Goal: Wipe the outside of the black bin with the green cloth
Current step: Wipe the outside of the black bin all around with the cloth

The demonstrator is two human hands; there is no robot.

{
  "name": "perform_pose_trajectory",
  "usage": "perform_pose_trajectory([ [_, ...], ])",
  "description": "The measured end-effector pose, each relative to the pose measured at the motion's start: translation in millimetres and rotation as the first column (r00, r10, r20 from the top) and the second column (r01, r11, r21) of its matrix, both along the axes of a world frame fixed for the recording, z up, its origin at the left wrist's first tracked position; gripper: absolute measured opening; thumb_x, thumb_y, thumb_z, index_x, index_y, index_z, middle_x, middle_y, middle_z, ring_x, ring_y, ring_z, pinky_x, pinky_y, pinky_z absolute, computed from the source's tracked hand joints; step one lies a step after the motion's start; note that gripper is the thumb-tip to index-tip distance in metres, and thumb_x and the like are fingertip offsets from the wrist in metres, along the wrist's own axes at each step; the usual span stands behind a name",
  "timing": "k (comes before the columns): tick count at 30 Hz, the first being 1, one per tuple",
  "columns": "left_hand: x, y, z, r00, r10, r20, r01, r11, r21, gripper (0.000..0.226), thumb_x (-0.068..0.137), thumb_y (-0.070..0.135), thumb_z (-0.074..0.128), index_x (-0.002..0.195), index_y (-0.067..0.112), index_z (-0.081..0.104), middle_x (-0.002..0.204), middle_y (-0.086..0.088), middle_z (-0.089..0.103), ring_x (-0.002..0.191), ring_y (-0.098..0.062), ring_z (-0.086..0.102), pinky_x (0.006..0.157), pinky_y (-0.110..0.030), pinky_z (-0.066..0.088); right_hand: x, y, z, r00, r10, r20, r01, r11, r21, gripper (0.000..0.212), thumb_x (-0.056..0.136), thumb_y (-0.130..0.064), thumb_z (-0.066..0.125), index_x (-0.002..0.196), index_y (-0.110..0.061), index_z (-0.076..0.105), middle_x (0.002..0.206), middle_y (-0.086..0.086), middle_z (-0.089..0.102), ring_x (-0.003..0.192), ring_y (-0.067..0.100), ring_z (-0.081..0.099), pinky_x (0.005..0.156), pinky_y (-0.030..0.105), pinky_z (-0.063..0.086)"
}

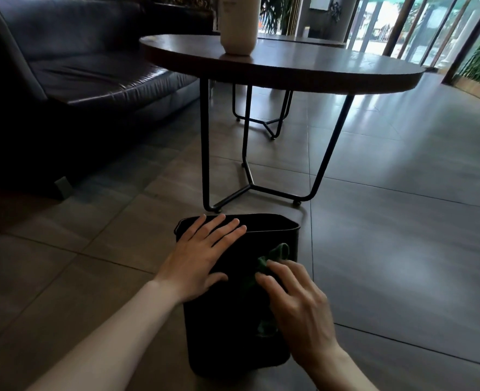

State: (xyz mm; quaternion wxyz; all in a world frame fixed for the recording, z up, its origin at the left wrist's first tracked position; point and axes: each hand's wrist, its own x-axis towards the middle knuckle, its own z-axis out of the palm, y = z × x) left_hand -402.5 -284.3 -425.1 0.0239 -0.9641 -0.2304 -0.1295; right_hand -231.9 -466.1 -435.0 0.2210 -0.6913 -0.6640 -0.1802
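Observation:
The black bin [227,334] lies tipped on the tiled floor, its open mouth pointing away from me toward the table legs. My left hand [202,258] rests flat on the bin's upper side near the rim, fingers spread. My right hand [295,306] presses the green cloth [272,258] against the bin's side. Parts of the cloth show beyond my fingertips and below my palm; the rest is hidden under the hand.
A round wooden table [284,69] on thin black metal legs [247,176] stands just beyond the bin, with a white vase [238,26] on it. A dark leather sofa [72,80] fills the left. Grey floor tiles [402,221] stretch right toward glass walls.

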Motion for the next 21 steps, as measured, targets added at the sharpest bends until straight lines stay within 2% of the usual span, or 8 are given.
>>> perform_pose_trajectory([
  [3,2.8,7.6,-2.3,0.999,-0.027,0.041,0.028,0.999,-0.020,0.106,0.085,0.051,0.074,0.163,0.039,0.002,0.172,0.017,0.008,0.160,-0.011,0.000,0.130,-0.039,-0.003,-0.7,23.1,-23.5,1.000,0.004,-0.009,-0.005,0.999,-0.039,0.031,0.083,-0.019,0.081,0.113,-0.015,0.074,0.124,0.012,0.071,0.121,0.037,0.064,0.082,0.048,0.064],
  [5,3.9,11.4,-4.0,0.997,-0.041,0.071,0.043,0.999,-0.027,0.106,0.083,0.048,0.077,0.163,0.038,0.008,0.171,0.016,0.015,0.160,-0.012,0.005,0.130,-0.040,-0.001,-2.8,31.4,-38.2,0.999,0.032,-0.010,-0.033,0.999,-0.035,0.027,0.090,-0.022,0.073,0.116,-0.016,0.072,0.132,0.012,0.067,0.129,0.039,0.059,0.094,0.052,0.059],
  [8,5.3,17.4,-7.4,0.993,-0.040,0.110,0.043,0.999,-0.026,0.106,0.081,0.048,0.079,0.163,0.036,0.013,0.170,0.014,0.021,0.160,-0.013,0.010,0.130,-0.038,-0.003,-7.6,34.0,-58.3,0.997,0.078,-0.025,-0.079,0.996,-0.044,0.042,0.095,-0.025,0.052,0.137,-0.020,0.061,0.154,0.014,0.050,0.147,0.041,0.039,0.116,0.058,0.040],
  [10,6.5,21.1,-8.1,0.991,-0.044,0.124,0.049,0.998,-0.033,0.105,0.080,0.048,0.079,0.163,0.035,0.016,0.169,0.013,0.023,0.159,-0.013,0.012,0.129,-0.038,-0.004,-8.1,30.8,-66.9,0.994,0.099,-0.049,-0.104,0.989,-0.107,0.060,0.096,-0.035,0.050,0.154,-0.026,0.042,0.168,0.012,0.027,0.156,0.038,0.018,0.125,0.056,0.023],
  [12,7.2,24.0,-8.2,0.991,-0.050,0.128,0.056,0.998,-0.038,0.105,0.079,0.048,0.079,0.163,0.034,0.017,0.169,0.014,0.024,0.159,-0.012,0.012,0.130,-0.039,-0.003,-6.4,26.1,-73.7,0.991,0.134,-0.013,-0.134,0.973,-0.187,0.076,0.096,-0.059,0.048,0.162,-0.030,0.023,0.172,0.011,0.012,0.158,0.037,0.008,0.125,0.055,0.014],
  [14,7.9,25.6,-8.7,0.990,-0.054,0.127,0.060,0.997,-0.049,0.105,0.080,0.049,0.079,0.163,0.035,0.016,0.169,0.015,0.023,0.159,-0.011,0.010,0.130,-0.038,-0.004,-2.0,24.3,-77.8,0.981,0.169,0.099,-0.137,0.953,-0.270,0.096,0.086,-0.078,0.050,0.163,-0.032,0.016,0.172,0.012,0.006,0.157,0.039,0.009,0.123,0.057,0.012],
  [17,10.9,27.5,-9.7,0.990,-0.059,0.130,0.068,0.996,-0.063,0.105,0.080,0.049,0.079,0.163,0.036,0.016,0.169,0.015,0.024,0.159,-0.011,0.011,0.130,-0.039,-0.003,8.1,30.1,-80.9,0.956,0.198,0.218,-0.122,0.940,-0.320,0.110,0.075,-0.081,0.059,0.163,-0.035,0.012,0.172,0.014,0.005,0.157,0.041,0.007,0.122,0.060,0.010],
  [21,9.0,27.3,-7.1,0.990,-0.055,0.134,0.061,0.997,-0.047,0.104,0.078,0.046,0.079,0.163,0.033,0.019,0.168,0.015,0.027,0.159,-0.012,0.016,0.130,-0.040,-0.001,17.0,44.1,-73.0,0.918,0.247,0.309,-0.152,0.941,-0.301,0.110,0.074,-0.074,0.064,0.163,-0.034,0.013,0.171,0.017,0.012,0.158,0.040,0.005,0.125,0.061,0.002],
])
